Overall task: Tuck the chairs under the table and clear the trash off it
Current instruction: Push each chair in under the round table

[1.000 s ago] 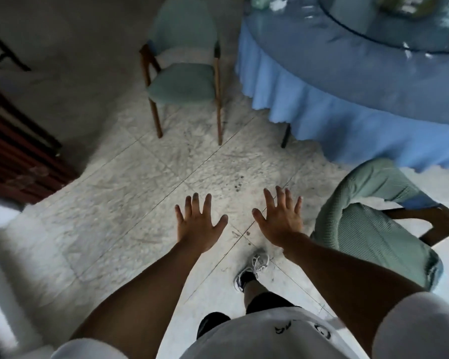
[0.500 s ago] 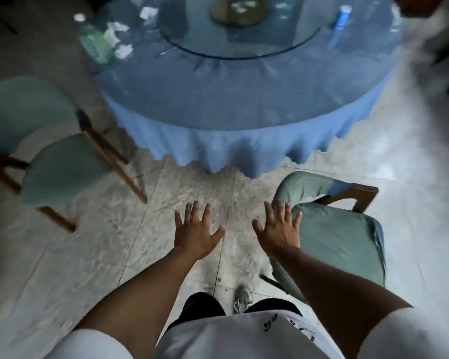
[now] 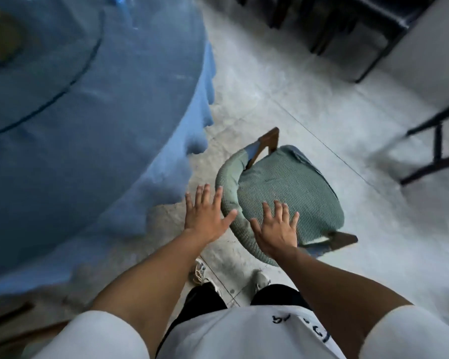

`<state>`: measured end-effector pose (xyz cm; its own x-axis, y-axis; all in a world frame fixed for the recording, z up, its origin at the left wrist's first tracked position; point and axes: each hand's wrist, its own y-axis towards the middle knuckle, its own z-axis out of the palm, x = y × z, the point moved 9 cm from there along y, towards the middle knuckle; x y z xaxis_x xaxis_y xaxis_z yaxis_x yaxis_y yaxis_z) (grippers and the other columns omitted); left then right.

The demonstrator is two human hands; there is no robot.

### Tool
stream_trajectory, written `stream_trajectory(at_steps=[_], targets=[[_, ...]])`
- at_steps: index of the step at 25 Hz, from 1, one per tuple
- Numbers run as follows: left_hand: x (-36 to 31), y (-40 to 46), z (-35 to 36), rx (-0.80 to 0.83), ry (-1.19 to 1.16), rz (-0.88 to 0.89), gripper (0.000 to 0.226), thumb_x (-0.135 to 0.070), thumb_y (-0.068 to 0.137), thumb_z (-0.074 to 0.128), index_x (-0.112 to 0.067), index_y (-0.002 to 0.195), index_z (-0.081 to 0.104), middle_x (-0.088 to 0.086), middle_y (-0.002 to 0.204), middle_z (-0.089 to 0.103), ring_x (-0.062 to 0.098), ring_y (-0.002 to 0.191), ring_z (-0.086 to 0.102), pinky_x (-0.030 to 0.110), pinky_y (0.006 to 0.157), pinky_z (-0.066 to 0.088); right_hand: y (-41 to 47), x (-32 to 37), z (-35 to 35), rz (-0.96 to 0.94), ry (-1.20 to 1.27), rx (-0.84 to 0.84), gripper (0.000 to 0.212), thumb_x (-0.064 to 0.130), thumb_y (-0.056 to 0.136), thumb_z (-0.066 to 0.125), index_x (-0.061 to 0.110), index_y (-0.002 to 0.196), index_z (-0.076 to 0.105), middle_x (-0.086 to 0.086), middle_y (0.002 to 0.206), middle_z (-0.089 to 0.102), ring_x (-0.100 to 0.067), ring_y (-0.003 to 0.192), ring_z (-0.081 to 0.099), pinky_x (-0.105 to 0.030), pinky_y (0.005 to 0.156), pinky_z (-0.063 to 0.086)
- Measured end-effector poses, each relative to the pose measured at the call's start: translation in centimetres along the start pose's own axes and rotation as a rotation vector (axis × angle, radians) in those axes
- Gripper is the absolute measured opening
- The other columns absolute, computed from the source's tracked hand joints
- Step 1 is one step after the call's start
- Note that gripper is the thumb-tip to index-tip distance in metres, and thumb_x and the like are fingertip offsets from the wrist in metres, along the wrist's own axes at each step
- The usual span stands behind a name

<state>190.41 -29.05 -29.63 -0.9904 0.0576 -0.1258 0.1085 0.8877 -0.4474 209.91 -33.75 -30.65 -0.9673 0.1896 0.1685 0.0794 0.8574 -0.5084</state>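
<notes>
Chair (image 3: 290,193), green cushioned seat and curved padded back on a wooden frame, stands on the pale tiled floor (image 3: 283,104) just right of the round table, clear of its hanging blue cloth (image 3: 151,151). Tabletop (image 3: 62,73) blurred; items on it cannot be made out. Left hand (image 3: 205,216) flat, fingers spread wide, beside the chair's backrest; contact unclear. Right hand (image 3: 276,229) likewise spread, over the backrest and seat, gripping nothing. Dark furniture legs (image 3: 436,149) at far right.
</notes>
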Motion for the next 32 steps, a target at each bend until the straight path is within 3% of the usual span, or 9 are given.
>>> stream_trajectory(at_steps=[7, 9, 12, 14, 16, 19, 23, 32], targets=[[-3.9, 6.2, -0.9, 0.064, 0.287, 0.424, 0.088, -0.075, 0.093, 0.023, -0.020, 0.162, 0.015, 0.017, 0.170, 0.008, 0.033, 0.158, -0.002, 0.057, 0.125, -0.005, -2.4, 1.9, 4.5, 0.318, 0.376, -0.064, 0.067, 0.058, 0.105, 0.020, 0.020, 0.160, 0.022, -0.017, 0.168, 0.012, -0.035, 0.157, 0.004, -0.055, 0.126, 0.002], [-4.9, 7.0, -0.3, 0.078, 0.366, 0.530, 0.086, -0.073, 0.094, 0.024, -0.018, 0.160, 0.024, 0.016, 0.169, 0.016, 0.033, 0.157, 0.000, 0.058, 0.125, -0.003, -2.9, 1.9, 5.9, 0.389, 0.446, -0.108, 0.062, 0.057, 0.105, 0.022, 0.021, 0.153, 0.035, -0.019, 0.160, 0.029, -0.038, 0.151, 0.023, -0.053, 0.123, 0.015], [-6.5, 8.5, 1.1, 0.096, 0.449, 0.726, 0.080, -0.070, 0.091, 0.030, -0.016, 0.147, 0.047, 0.014, 0.160, 0.037, 0.032, 0.155, 0.014, 0.056, 0.125, 0.000, -3.1, 1.5, 6.6, 0.471, 0.454, -0.219, 0.052, 0.056, 0.104, 0.028, 0.018, 0.118, 0.060, -0.012, 0.121, 0.062, -0.034, 0.117, 0.056, -0.048, 0.108, 0.033], [-6.9, 9.8, 2.1, 0.174, 0.455, 0.820, 0.074, -0.072, 0.087, 0.028, -0.018, 0.125, 0.064, 0.010, 0.137, 0.059, 0.029, 0.141, 0.041, 0.053, 0.124, 0.011, -2.9, 0.9, 5.9, 0.551, 0.496, -0.297, 0.054, 0.057, 0.102, 0.028, 0.017, 0.096, 0.064, -0.008, 0.102, 0.067, -0.031, 0.103, 0.061, -0.047, 0.103, 0.036], [-7.3, 10.9, 2.8, 0.236, 0.482, 0.890, 0.068, -0.075, 0.082, 0.025, -0.022, 0.098, 0.066, 0.003, 0.108, 0.069, 0.025, 0.111, 0.061, 0.051, 0.117, 0.028, -2.7, 0.6, 5.8, 0.625, 0.589, -0.368, 0.061, 0.059, 0.099, 0.022, 0.018, 0.083, 0.063, -0.007, 0.091, 0.069, -0.029, 0.092, 0.062, -0.047, 0.100, 0.039], [-8.1, 11.0, 3.2, 0.112, 0.462, 0.993, 0.058, -0.069, 0.083, 0.026, -0.024, 0.081, 0.063, -0.003, 0.087, 0.068, 0.021, 0.085, 0.062, 0.047, 0.099, 0.044, -2.8, 0.8, 5.8, 0.659, 0.560, -0.438, 0.059, 0.058, 0.098, 0.021, 0.019, 0.077, 0.060, -0.003, 0.082, 0.068, -0.023, 0.079, 0.058, -0.044, 0.097, 0.042], [-7.0, 10.5, 3.4, -0.054, 0.359, 0.974, 0.057, -0.063, 0.087, 0.026, -0.026, 0.080, 0.069, -0.007, 0.088, 0.071, 0.015, 0.085, 0.063, 0.046, 0.105, 0.039, -3.0, 1.4, 6.1, 0.658, 0.446, -0.452, 0.056, 0.056, 0.095, 0.025, 0.021, 0.083, 0.067, 0.000, 0.086, 0.072, -0.021, 0.080, 0.063, -0.042, 0.098, 0.042], [-5.2, 8.3, 3.6, -0.095, 0.260, 0.831, 0.059, -0.064, 0.082, 0.026, -0.027, 0.078, 0.072, -0.006, 0.087, 0.074, 0.016, 0.084, 0.064, 0.042, 0.105, 0.037, -3.9, 1.2, 6.8, 0.510, 0.441, -0.457, 0.050, 0.053, 0.095, 0.029, 0.020, 0.082, 0.064, 0.000, 0.085, 0.071, -0.021, 0.080, 0.062, -0.043, 0.101, 0.042]])
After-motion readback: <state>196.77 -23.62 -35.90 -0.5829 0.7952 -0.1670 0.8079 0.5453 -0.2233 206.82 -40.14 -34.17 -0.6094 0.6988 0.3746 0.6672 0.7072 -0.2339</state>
